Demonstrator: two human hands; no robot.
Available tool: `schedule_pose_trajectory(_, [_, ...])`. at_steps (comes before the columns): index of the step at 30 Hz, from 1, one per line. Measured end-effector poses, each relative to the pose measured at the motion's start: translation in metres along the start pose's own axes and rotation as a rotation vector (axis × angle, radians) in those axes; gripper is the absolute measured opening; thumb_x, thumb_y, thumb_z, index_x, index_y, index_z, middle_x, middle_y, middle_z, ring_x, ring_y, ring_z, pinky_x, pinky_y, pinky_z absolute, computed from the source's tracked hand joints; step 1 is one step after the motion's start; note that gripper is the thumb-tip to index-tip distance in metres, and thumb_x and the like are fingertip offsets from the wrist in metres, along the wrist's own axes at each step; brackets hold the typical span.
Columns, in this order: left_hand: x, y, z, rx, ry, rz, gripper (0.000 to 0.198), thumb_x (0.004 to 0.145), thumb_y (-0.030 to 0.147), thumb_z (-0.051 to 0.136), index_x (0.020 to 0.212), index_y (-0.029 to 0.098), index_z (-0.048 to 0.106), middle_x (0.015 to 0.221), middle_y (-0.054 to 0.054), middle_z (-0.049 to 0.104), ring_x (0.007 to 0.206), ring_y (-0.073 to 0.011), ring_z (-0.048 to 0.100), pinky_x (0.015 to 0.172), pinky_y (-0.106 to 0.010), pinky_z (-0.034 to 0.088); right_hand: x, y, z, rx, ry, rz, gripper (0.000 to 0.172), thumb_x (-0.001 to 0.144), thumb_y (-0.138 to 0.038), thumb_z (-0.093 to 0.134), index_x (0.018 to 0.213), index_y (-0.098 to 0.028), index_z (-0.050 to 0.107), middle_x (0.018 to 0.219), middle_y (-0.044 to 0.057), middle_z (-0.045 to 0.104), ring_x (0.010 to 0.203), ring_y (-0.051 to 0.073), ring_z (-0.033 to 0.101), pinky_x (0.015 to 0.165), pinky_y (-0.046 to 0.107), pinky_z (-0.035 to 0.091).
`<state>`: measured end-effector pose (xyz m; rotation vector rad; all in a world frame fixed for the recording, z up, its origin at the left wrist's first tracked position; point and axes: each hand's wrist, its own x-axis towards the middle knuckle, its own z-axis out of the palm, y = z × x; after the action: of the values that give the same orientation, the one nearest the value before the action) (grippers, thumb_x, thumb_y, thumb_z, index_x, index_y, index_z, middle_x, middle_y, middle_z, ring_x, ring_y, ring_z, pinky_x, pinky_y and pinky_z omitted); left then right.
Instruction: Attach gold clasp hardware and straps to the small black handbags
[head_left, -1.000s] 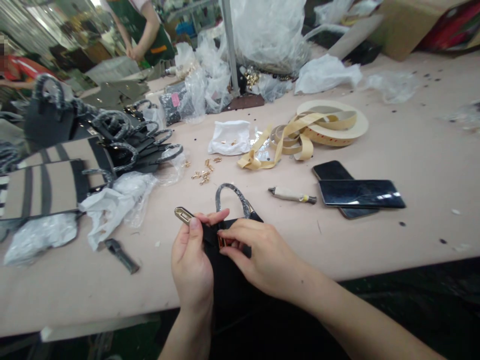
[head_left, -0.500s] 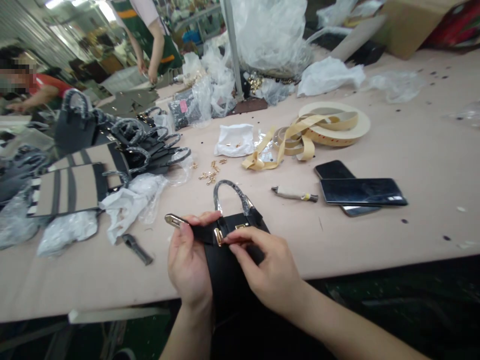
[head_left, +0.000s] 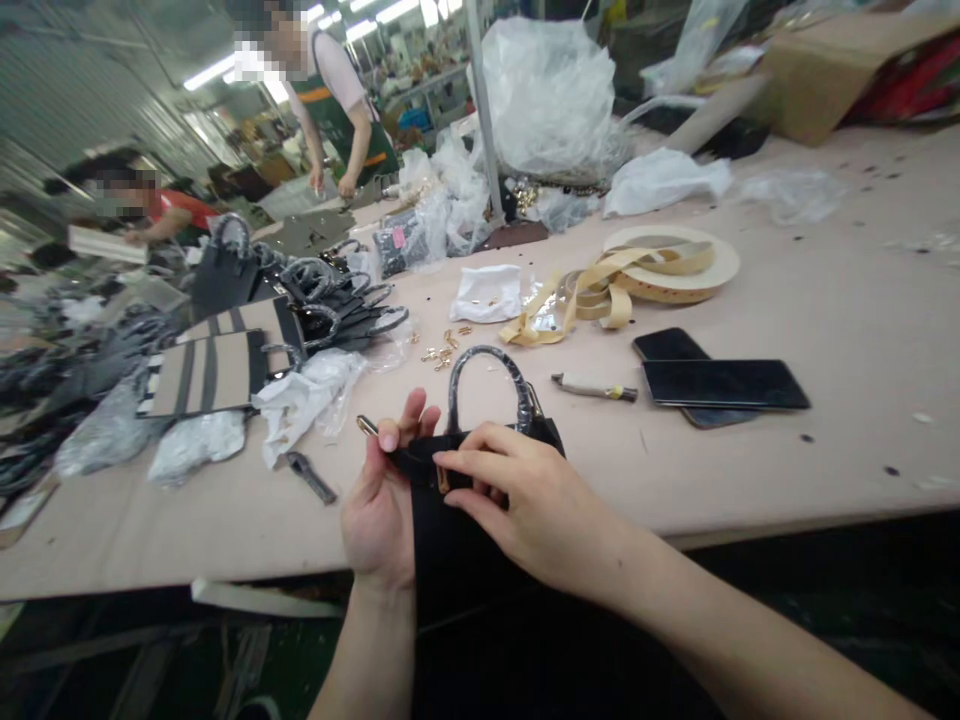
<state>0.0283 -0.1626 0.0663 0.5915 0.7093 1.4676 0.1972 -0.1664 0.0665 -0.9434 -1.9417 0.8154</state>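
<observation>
a bag (head_left: 480, 520) hangs over the near edge of the surface (head_left: 847, 300), between the left hand (head_left: 379, 500) and the right hand (head_left: 525, 500). to its right lie two stacked phones (head_left: 720, 384), with a tool (head_left: 594, 387) just left of them and a tape roll (head_left: 671, 262) behind. a cloth (head_left: 487, 294) lies farther back, fittings (head_left: 442, 352) in front of it. more bags (head_left: 206, 372) lie left, a plastic sack (head_left: 551, 100) at the back.

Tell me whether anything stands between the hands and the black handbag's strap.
Nothing visible does: the left hand pinches the black strap directly, and the right hand has its fingers across it at the front of the black handbag, beside a small gold fitting.
</observation>
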Motion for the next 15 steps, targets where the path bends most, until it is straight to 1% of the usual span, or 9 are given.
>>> schedule_pose_trajectory(4, [-0.005, -0.001, 0.002, -0.070, 0.001, -0.033, 0.034, 0.110, 0.032, 0.036, 0.083, 0.024, 0.054, 0.140, -0.002, 0.071, 0.140, -0.0213, 0.060, 0.122, -0.047, 0.045, 0.001, -0.004, 0.000, -0.053, 0.012, -0.036, 0.023, 0.097, -0.017, 0.072, 0.118, -0.019, 0.078, 0.107, 0.006, 0.072, 0.087, 0.018, 0.070, 0.082, 0.032, 0.059])
schedule_pose_trajectory(8, [-0.007, -0.005, 0.004, -0.105, 0.053, -0.055, 0.038, 0.110, 0.032, 0.036, 0.081, 0.023, 0.058, 0.134, -0.002, 0.074, 0.138, -0.0220, 0.061, 0.122, -0.046, 0.046, 0.002, -0.005, 0.000, -0.088, 0.026, -0.071, 0.017, 0.094, -0.014, 0.074, 0.111, -0.015, 0.079, 0.102, 0.007, 0.073, 0.086, 0.019, 0.070, 0.081, 0.032, 0.059])
schedule_pose_trajectory(12, [-0.007, -0.008, 0.004, -0.107, 0.067, -0.067, 0.039, 0.110, 0.031, 0.038, 0.080, 0.022, 0.061, 0.130, -0.003, 0.076, 0.133, -0.0220, 0.065, 0.122, -0.046, 0.046, -0.001, -0.002, 0.002, -0.090, 0.053, -0.078, 0.018, 0.092, -0.011, 0.075, 0.110, -0.014, 0.078, 0.102, 0.008, 0.073, 0.089, 0.020, 0.071, 0.084, 0.033, 0.060])
schedule_pose_trajectory(15, [-0.004, -0.007, 0.001, -0.091, 0.069, -0.031, 0.038, 0.109, 0.030, 0.039, 0.081, 0.022, 0.064, 0.129, -0.003, 0.077, 0.133, -0.0216, 0.065, 0.122, -0.045, 0.045, -0.011, 0.001, 0.013, 0.000, 0.151, -0.052, 0.024, 0.092, -0.010, 0.074, 0.116, -0.016, 0.075, 0.106, 0.007, 0.073, 0.090, 0.018, 0.071, 0.085, 0.031, 0.061])
